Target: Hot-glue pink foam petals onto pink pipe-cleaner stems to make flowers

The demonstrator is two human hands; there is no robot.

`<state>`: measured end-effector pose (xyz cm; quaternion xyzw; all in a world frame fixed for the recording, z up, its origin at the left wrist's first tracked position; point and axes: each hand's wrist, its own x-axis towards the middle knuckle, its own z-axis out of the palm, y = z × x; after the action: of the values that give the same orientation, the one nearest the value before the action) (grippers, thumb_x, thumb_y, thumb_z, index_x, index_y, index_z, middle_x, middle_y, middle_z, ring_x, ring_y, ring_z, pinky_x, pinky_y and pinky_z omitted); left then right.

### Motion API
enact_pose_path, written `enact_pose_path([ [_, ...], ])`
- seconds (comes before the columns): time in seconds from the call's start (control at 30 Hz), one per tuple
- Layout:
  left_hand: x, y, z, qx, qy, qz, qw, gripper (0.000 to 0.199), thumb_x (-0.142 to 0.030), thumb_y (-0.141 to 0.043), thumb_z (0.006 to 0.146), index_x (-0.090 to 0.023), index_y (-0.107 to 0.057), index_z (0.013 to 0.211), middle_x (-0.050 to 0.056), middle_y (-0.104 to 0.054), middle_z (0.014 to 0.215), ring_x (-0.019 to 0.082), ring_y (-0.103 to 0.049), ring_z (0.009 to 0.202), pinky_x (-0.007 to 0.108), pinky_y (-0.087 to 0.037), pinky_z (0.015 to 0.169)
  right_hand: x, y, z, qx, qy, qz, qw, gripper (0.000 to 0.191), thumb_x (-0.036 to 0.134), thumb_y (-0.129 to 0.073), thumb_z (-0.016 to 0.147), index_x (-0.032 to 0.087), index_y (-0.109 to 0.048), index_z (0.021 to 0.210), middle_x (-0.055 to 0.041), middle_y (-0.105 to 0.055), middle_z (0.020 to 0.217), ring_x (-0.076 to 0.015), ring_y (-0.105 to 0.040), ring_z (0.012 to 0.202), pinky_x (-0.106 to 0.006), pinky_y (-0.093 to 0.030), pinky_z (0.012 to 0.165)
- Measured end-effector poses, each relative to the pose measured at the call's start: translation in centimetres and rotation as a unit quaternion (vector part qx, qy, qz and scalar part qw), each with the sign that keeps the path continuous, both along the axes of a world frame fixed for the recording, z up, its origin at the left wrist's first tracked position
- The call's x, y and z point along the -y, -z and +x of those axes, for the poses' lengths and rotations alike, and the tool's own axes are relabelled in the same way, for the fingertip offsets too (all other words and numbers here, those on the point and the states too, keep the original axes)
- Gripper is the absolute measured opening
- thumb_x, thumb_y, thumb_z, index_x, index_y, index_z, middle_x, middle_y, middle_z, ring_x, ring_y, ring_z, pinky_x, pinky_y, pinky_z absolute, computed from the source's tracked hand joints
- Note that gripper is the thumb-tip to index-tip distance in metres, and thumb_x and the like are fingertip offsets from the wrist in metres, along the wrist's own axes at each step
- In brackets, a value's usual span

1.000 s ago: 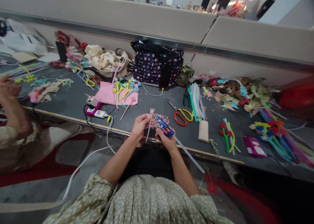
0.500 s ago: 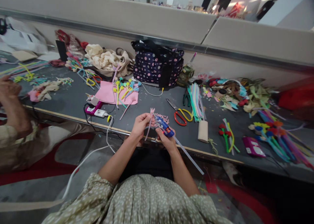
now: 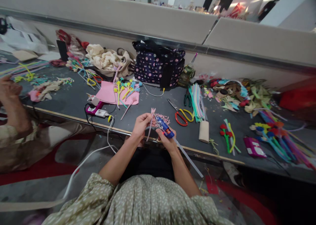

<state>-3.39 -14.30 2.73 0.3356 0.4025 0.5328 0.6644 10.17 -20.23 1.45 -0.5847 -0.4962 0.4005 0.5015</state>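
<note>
My left hand (image 3: 141, 125) pinches a pink pipe-cleaner flower (image 3: 150, 126), its stem hanging down and its tufted head upright. Wrapped in my right hand (image 3: 168, 141) is a blue glue gun (image 3: 165, 128), with a long translucent glue stick (image 3: 189, 157) poking out behind it. The gun's nozzle end points toward the flower; whether they touch I cannot make out. Small pink pieces (image 3: 165, 119) lie on the table just beyond the gun. Red-and-yellow-handled scissors (image 3: 181, 116) rest to the right of my hands.
Pipe cleaners (image 3: 197, 103) and a beige cylinder (image 3: 203, 131) lie to the right. Yellow and blue flowers (image 3: 125, 88) rest on pink sheets (image 3: 106, 91). A purple power strip (image 3: 95, 110) trails cords near the table edge. A dotted bag (image 3: 158, 63) stands behind. Another person's hand (image 3: 10, 88) is at far left.
Almost nothing differs. My right hand and the glue gun have shifted very slightly left, while my left hand keeps hold of the flower.
</note>
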Motion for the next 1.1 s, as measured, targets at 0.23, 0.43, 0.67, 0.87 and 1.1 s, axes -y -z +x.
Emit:
enact_pose_path([
  [0.23,0.0,-0.1,0.0,-0.019,-0.004,0.022,1.000,0.034,-0.045,-0.078,0.065,-0.014,-0.063,0.069,0.001,-0.061,0.061,0.010,-0.056,0.052,0.021,-0.049,0.055,0.0,-0.2,0.2,0.045,-0.020,0.015,0.999,0.030,0.052,-0.067,0.073,0.023,-0.069,0.081,-0.0001,-0.061,0.053,-0.0189,-0.059,0.053,-0.029,-0.048,0.053],
  [0.43,-0.2,0.2,-0.2,-0.059,-0.017,0.038,0.997,0.035,-0.047,-0.075,0.068,-0.014,-0.065,0.074,0.001,-0.063,0.061,0.010,-0.056,0.053,0.022,-0.050,0.056,0.2,-0.6,0.7,0.113,-0.031,0.047,0.992,0.031,0.047,-0.066,0.075,0.022,-0.071,0.094,-0.0015,-0.066,0.066,-0.0191,-0.062,0.061,-0.028,-0.049,0.062],
  [0.67,-0.5,0.4,-1.2,-0.039,-0.043,0.003,0.998,0.035,-0.044,-0.078,0.065,-0.013,-0.067,0.075,0.003,-0.064,0.062,0.010,-0.057,0.052,0.022,-0.050,0.053,-2.1,0.3,3.7,0.174,0.056,0.047,0.982,0.033,0.048,-0.063,0.077,0.020,-0.067,0.092,-0.0027,-0.066,0.073,-0.0186,-0.059,0.066,-0.028,-0.046,0.066],
  [0.87,-1.0,1.4,-1.9,-0.002,-0.047,-0.055,0.997,0.034,-0.038,-0.079,0.062,-0.011,-0.067,0.079,0.000,-0.062,0.062,0.008,-0.055,0.048,0.020,-0.048,0.045,-7.1,2.9,7.5,0.228,0.089,0.001,0.970,0.024,0.041,-0.058,0.073,0.018,-0.063,0.079,-0.0015,-0.062,0.069,-0.0174,-0.056,0.063,-0.029,-0.044,0.064],
  [1.1,-1.4,2.4,-2.4,0.005,-0.047,-0.086,0.995,0.029,-0.032,-0.076,0.063,-0.010,-0.067,0.078,0.001,-0.061,0.061,0.008,-0.053,0.046,0.019,-0.044,0.038,-9.0,4.6,6.9,0.321,0.007,-0.045,0.946,0.020,0.033,-0.061,0.072,0.020,-0.060,0.087,-0.0050,-0.067,0.082,-0.0210,-0.063,0.076,-0.030,-0.045,0.070],
])
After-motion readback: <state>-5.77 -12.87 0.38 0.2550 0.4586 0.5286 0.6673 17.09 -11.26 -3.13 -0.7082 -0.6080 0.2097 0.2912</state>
